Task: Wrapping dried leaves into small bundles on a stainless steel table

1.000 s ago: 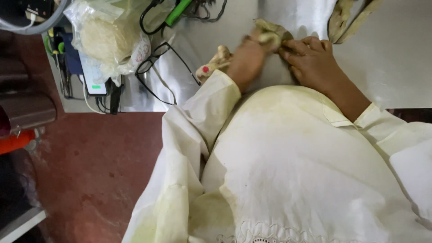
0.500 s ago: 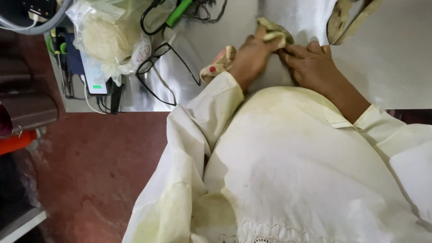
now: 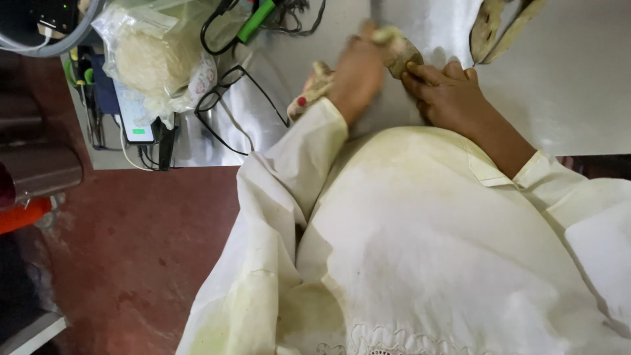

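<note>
My left hand (image 3: 358, 72) reaches over the grey metal table (image 3: 578, 98) and closes its fingers on a small tan lump (image 3: 399, 47). From the near side, my right hand (image 3: 447, 92) pinches the same lump with its fingertips. Beside my left wrist lies a tan cloth-like piece with a red spot (image 3: 312, 89). Both arms wear cream sleeves, and my cream garment (image 3: 420, 250) fills the lower half of the view.
A plastic bag of pale material (image 3: 154, 59), black-framed eyeglasses (image 3: 227, 98), a phone with a lit screen (image 3: 135, 115), cables and a green pen (image 3: 256, 13) crowd the table's left end. Two flat tan pieces (image 3: 493, 26) lie far right. Red floor (image 3: 131, 250) is on the left.
My left hand has slid a little farther up the table over the lump. My right hand has stayed against the lump.
</note>
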